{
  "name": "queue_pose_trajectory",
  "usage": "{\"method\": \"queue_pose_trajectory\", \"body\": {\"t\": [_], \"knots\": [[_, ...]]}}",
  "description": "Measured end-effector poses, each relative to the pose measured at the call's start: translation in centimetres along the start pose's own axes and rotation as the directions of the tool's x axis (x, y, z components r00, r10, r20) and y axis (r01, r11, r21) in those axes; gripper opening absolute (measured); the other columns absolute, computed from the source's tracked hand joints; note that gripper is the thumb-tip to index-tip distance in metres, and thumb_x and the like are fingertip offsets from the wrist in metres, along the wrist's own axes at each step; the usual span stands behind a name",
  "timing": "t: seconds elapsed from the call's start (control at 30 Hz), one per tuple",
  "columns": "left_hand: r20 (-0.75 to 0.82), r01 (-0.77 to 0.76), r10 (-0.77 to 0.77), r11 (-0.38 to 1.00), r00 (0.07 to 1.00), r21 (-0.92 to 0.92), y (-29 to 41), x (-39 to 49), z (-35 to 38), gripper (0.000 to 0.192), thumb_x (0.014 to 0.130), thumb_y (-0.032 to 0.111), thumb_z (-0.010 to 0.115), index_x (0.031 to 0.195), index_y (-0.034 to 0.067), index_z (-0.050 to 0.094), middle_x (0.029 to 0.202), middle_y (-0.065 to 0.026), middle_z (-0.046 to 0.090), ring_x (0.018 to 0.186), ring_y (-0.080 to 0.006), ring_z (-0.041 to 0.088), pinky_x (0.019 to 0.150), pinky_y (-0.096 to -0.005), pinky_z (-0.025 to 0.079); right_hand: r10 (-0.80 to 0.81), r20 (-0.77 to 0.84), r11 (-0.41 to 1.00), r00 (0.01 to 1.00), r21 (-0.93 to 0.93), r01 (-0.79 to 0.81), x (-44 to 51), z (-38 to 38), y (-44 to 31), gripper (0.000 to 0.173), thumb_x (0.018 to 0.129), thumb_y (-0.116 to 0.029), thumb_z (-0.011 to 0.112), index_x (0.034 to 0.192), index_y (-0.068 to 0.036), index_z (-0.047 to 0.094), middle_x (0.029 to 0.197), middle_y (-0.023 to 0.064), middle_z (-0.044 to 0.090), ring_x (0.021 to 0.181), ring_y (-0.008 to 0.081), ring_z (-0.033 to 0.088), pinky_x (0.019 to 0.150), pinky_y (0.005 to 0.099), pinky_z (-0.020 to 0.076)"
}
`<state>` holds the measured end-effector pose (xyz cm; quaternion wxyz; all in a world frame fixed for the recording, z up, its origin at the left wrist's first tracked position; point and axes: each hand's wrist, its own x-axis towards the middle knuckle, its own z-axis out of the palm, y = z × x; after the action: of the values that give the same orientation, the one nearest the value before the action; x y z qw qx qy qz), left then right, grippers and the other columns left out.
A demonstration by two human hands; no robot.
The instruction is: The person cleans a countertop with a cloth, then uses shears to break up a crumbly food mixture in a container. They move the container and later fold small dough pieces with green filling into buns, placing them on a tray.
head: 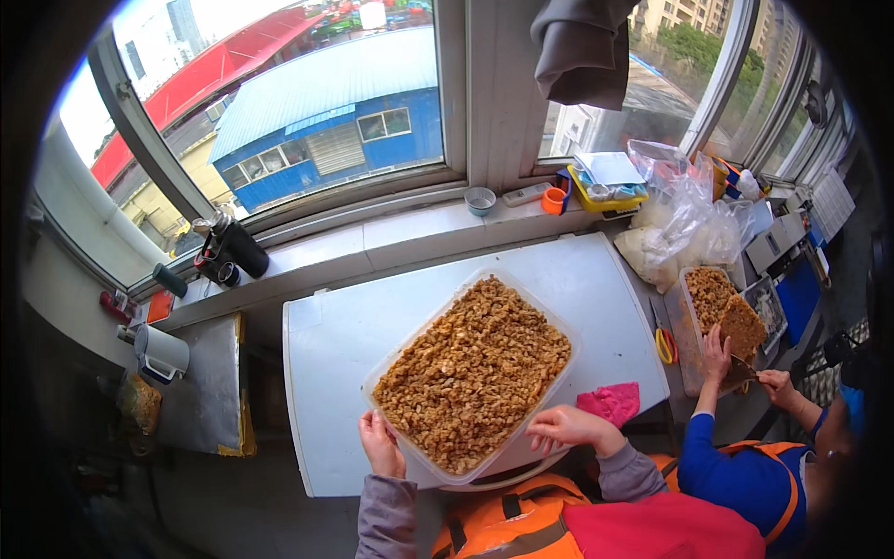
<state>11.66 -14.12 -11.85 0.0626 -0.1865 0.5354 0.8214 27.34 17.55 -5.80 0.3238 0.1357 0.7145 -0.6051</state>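
A rectangular clear plastic tub (574, 334), filled with brown crumbly granules (475, 363), rests at an angle on a white table (335, 356). My left hand (383, 444) is at the tub's near left edge, fingers bent around its rim. Near the tub's right side, my right hand (569, 427) hovers with fingers loosely spread and nothing in them. A crumpled pink cloth (611, 403) lies just beyond that hand, by the table's right edge.
At the right a co-worker's hands (716, 355) work over another tub (681, 325). Yellow-handled scissors (665, 345) and plastic bags (688, 237) lie nearby. The windowsill (419, 234) holds a small bowl (480, 200) and a black thermos (241, 248). A grey pitcher (164, 349) stands left on a metal-topped surface (202, 391).
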Motion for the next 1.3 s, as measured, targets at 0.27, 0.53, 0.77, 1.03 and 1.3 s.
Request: {"method": "queue_pose_trajectory", "body": {"t": [0.27, 0.53, 0.77, 1.03, 1.3], "knots": [[0.045, 0.103, -0.125, 0.935, 0.991, 0.340, -0.1, -3.5, -4.2, 0.019, 0.107, 0.029, 0.047, 0.101, 0.011, 0.052, 0.078, 0.0031, 0.052, 0.064, -0.0066, 0.047, 0.055, -0.0238, 0.041, -0.398, -0.537, 0.875, 0.743, -0.466, 0.132, 13.3, -14.4, -1.4, 0.029, 0.104, -0.027, 0.047, 0.109, -0.004, 0.064, 0.093, 0.0171, 0.067, 0.091, 0.0295, 0.065, 0.079, 0.0387, 0.0503], [0.051, 0.092, -0.102, 0.982, 0.993, 0.167, -0.8, -2.8, -3.6, 0.018, 0.107, 0.025, 0.052, 0.099, 0.009, 0.050, 0.070, 0.0050, 0.047, 0.051, -0.0040, 0.039, 0.044, -0.0224, 0.034, -0.426, -0.578, 0.897, 0.696, -0.368, 0.243, 16.2, -16.5, 2.6, 0.026, 0.107, -0.023, 0.048, 0.110, 0.002, 0.055, 0.095, 0.0039, 0.057, 0.084, 0.0128, 0.054, 0.071, 0.0305, 0.0472], [0.003, 0.115, -0.116, 0.987, 0.993, 0.115, 0.8, -4.7, -2.7, 0.017, 0.108, 0.024, 0.048, 0.098, 0.010, 0.048, 0.060, 0.0016, 0.046, 0.043, -0.0079, 0.041, 0.041, -0.0227, 0.039, -0.439, -0.471, 0.898, 0.765, -0.193, 0.396, 16.8, -16.5, -0.5, 0.020, 0.104, -0.013, 0.048, 0.086, -0.004, 0.049, 0.073, -0.0020, 0.043, 0.066, 0.0083, 0.038, 0.057, 0.0264, 0.0362], [-0.138, -0.159, 0.183, 0.974, 0.973, 0.164, -2.8, -8.2, -1.9, 0.017, 0.109, 0.021, 0.045, 0.095, 0.011, 0.046, 0.063, 0.0038, 0.042, 0.044, -0.0052, 0.037, 0.040, -0.0220, 0.035, -0.526, -0.310, 0.850, 0.792, -0.160, 0.502, 23.0, -16.9, -2.9, 0.021, 0.103, -0.018, 0.049, 0.088, -0.005, 0.055, 0.073, 0.0025, 0.050, 0.066, 0.0125, 0.048, 0.060, 0.0299, 0.0422], [-0.372, -0.199, 0.249, 0.966, 0.894, 0.167, -12.1, -8.3, -2.2, 0.021, 0.111, 0.020, 0.038, 0.093, 0.010, 0.044, 0.063, 0.0011, 0.041, 0.044, -0.0089, 0.040, 0.038, -0.0244, 0.039, -0.661, -0.082, 0.669, 0.746, -0.516, 0.535, 34.6, -15.0, -3.6, 0.032, 0.100, -0.031, 0.054, 0.102, 0.000, 0.064, 0.098, 0.0215, 0.067, 0.093, 0.0368, 0.064, 0.081, 0.0427, 0.0497]]}}
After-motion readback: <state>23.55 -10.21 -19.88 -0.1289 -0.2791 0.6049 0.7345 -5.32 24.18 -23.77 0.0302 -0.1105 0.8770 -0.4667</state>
